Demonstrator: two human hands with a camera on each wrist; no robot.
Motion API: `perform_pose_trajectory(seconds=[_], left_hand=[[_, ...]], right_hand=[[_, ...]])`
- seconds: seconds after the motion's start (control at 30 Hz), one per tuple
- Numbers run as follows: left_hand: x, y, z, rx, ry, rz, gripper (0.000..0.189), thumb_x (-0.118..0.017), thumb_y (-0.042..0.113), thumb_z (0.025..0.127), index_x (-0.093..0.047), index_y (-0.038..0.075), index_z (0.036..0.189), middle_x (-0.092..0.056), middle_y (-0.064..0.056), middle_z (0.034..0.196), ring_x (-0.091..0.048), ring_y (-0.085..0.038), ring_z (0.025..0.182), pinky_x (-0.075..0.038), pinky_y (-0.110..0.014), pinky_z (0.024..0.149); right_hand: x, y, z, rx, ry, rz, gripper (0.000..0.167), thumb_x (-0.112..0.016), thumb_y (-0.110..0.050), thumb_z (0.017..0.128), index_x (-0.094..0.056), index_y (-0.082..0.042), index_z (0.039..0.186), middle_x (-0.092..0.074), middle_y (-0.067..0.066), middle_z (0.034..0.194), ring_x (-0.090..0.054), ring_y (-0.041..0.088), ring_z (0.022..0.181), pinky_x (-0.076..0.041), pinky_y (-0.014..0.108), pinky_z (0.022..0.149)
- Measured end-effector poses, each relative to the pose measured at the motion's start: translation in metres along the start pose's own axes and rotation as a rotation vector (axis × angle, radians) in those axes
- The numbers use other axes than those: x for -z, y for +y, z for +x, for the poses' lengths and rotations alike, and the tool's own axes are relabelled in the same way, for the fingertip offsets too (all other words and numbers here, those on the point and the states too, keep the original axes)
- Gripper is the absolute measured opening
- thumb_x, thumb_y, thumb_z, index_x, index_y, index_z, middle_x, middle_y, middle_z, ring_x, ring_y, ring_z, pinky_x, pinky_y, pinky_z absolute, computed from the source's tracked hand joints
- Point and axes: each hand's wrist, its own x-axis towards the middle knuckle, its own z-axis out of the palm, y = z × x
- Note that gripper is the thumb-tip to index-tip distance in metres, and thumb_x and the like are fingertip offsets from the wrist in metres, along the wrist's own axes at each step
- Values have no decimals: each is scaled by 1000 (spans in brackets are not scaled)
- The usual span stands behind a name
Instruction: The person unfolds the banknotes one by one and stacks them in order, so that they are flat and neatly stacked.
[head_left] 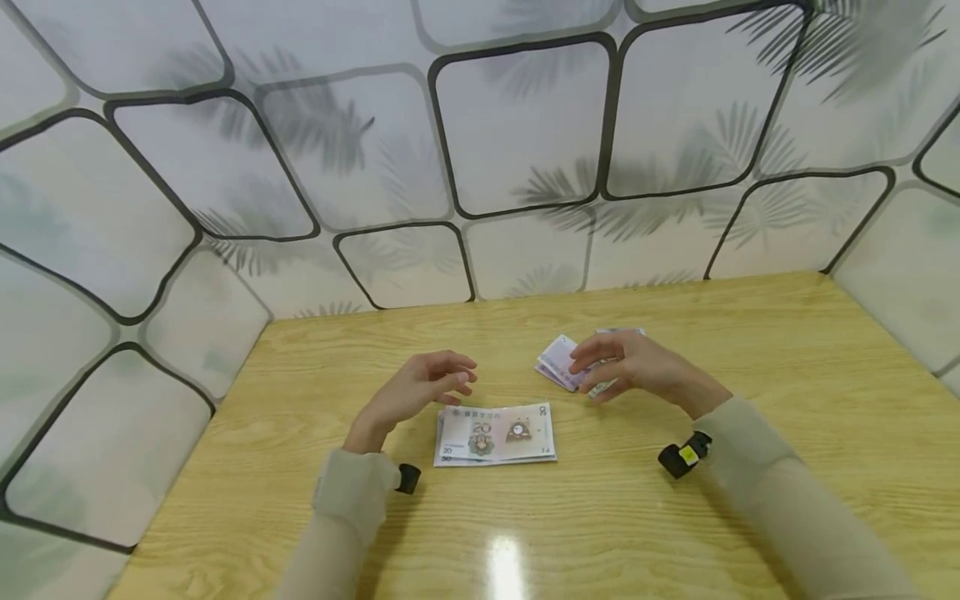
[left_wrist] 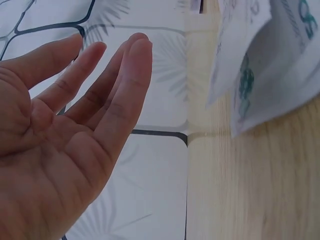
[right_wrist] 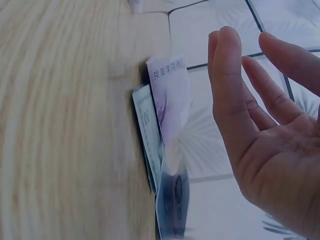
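My left hand (head_left: 416, 387) is held just above the table, fingers loosely bent and nothing between them. In front of it lies a flat stack of banknotes (head_left: 498, 437), a 20 note on top and the edge of a 50 showing beneath. The left wrist view shows these banknotes (left_wrist: 275, 70) with lifted edges, apart from the fingers. My right hand (head_left: 637, 362) hovers over a loose pile of folded banknotes (head_left: 557, 360) and partly hides it. In the right wrist view, a purple note (right_wrist: 169, 95), a greenish note (right_wrist: 147, 132) and a bluish note (right_wrist: 172, 205) stand clear of this empty hand.
The wooden table (head_left: 600, 533) meets a patterned wall covering (head_left: 525, 133) at the back and at both sides. A black wrist strap with a yellow square (head_left: 686, 455) is on the right wrist, and a black piece (head_left: 408, 478) is at the left wrist.
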Motion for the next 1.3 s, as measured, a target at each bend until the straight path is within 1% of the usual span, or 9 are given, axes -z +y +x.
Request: perform_pose_trajectory(seconds=[0.13, 0.3, 0.47, 0.67, 0.8, 0.93, 1.07, 1.2, 1.3], left_hand=[[-3, 2, 7, -15, 5, -10, 34, -53, 9, 106, -55, -12, 133, -61, -32, 125, -66, -37, 108, -59, -46, 89], [-8, 4, 18, -29, 0, -27, 34, -54, 8, 105, -55, -13, 133, -61, -33, 125, -67, -35, 107, -59, -45, 88], [-12, 6, 28, -23, 4, -75, 34, -53, 6, 105, -54, -13, 133, -60, -34, 125, -67, -35, 108, -58, -47, 90], [-17, 9, 36, -9, -6, -116, 33, -53, 5, 105, -54, -12, 133, -60, -34, 126, -66, -35, 108, -57, -49, 92], [-21, 9, 42, -1, -16, -121, 34, -52, 6, 106, -53, -13, 134, -60, -33, 125, -66, -35, 108, -57, -46, 92], [-23, 12, 48, -18, -22, -101, 34, -51, 4, 106, -52, -14, 134, -60, -35, 124, -67, -34, 107, -58, -44, 90], [-25, 16, 56, -25, -26, -111, 33, -50, 2, 106, -53, -14, 134, -58, -37, 125, -67, -36, 107, -58, -46, 91], [-28, 23, 65, -29, -33, -111, 31, -50, 2, 105, -54, -12, 133, -59, -36, 124, -67, -36, 106, -57, -49, 92], [-30, 28, 70, -31, -40, -100, 31, -52, 4, 106, -55, -10, 133, -60, -34, 124, -67, -35, 106, -57, -48, 92]], right_hand=[[6, -2, -4, 10, 19, 11, 47, -66, 1, 94, -48, 17, 134, -60, 30, 128, -66, 29, 102, -60, 46, 84], [14, -5, -8, 10, 48, 15, 44, -64, 3, 95, -47, 18, 134, -61, 28, 127, -67, 25, 99, -61, 45, 82], [22, -5, -13, 8, 77, 20, 40, -64, 2, 95, -51, 14, 131, -62, 26, 126, -68, 24, 96, -61, 45, 82], [30, -1, -19, -11, 91, 24, 47, -66, 3, 94, -48, 15, 136, -59, 26, 131, -68, 24, 100, -60, 45, 84], [36, 1, -23, -18, 101, 26, 48, -64, 3, 96, -45, 16, 138, -60, 24, 129, -69, 25, 100, -60, 46, 84], [41, 3, -26, -12, 120, 31, 45, -62, 2, 98, -46, 15, 137, -61, 19, 126, -69, 24, 100, -60, 46, 84], [46, 3, -30, 1, 140, 54, 38, -61, 4, 98, -51, 11, 134, -62, 11, 121, -69, 23, 98, -60, 46, 83], [49, 3, -34, 11, 142, 65, 29, -60, 3, 98, -60, 0, 127, -65, 8, 118, -70, 25, 98, -61, 43, 81], [52, 3, -37, 16, 145, 64, 25, -61, 2, 99, -64, -10, 121, -65, 6, 117, -70, 28, 100, -61, 42, 81]])
